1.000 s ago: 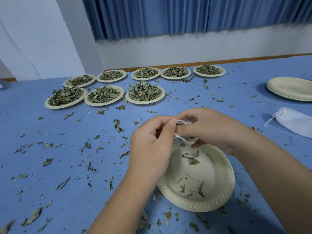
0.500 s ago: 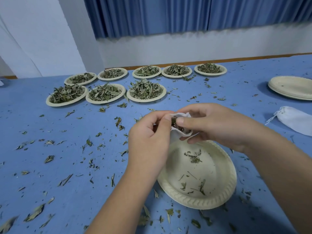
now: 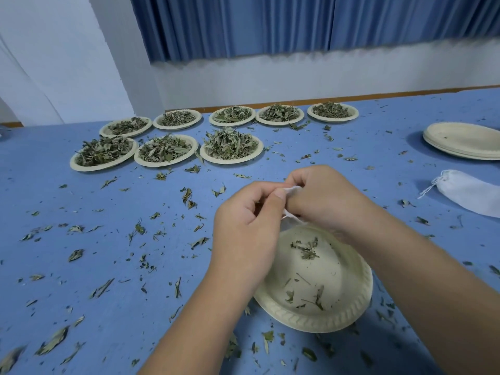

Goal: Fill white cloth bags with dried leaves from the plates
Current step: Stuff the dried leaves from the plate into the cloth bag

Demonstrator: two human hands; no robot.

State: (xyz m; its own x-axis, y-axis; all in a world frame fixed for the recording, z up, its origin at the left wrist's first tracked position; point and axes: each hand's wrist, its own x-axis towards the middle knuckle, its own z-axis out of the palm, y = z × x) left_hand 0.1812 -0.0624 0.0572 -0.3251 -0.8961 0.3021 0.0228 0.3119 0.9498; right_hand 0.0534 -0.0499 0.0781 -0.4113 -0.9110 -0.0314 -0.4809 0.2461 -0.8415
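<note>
Step in hand, as judged: closing the mouth of the white cloth bag (image 3: 293,189) above the near plate (image 3: 311,322). Left grip (image 3: 243,220): thumb and curled fingers pinch the left edge of the bag mouth; use this edge as the fixed anchor. Right grip (image 3: 327,201): fingers curl round the right edge, pinching cloth, possibly also the drawstring (image 3: 290,218); pull evenly, mouth upward, so no leaves spill. The bag sits between both grips, touching each and mostly hidden by them, over the far rim of the plate. A second white bag (image 3: 468,194) lies well apart at the right of the tabletop (image 3: 40,171)
</note>
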